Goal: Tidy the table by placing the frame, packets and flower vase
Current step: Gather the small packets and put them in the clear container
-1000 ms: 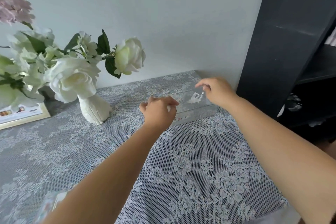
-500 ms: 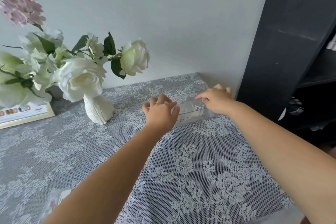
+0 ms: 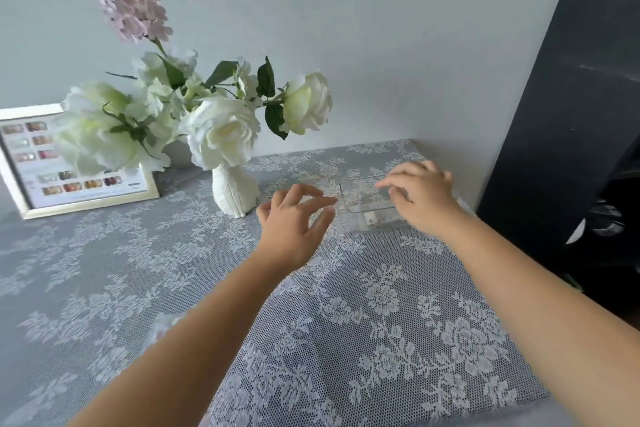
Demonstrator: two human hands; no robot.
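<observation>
Hands first: both reach over a table draped in grey lace, against a pale wall. At far left a frame leans on the wall, then the flower vase stands beside it. Left hand hovers with fingers spread, holding nothing. Clear packets lie flat near the back edge. Right hand rests released on them. 1 black cabinet stands rightmost.

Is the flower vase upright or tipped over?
Upright: the white flower vase stands on its base on the lace tablecloth, flowers rising above it.
</observation>
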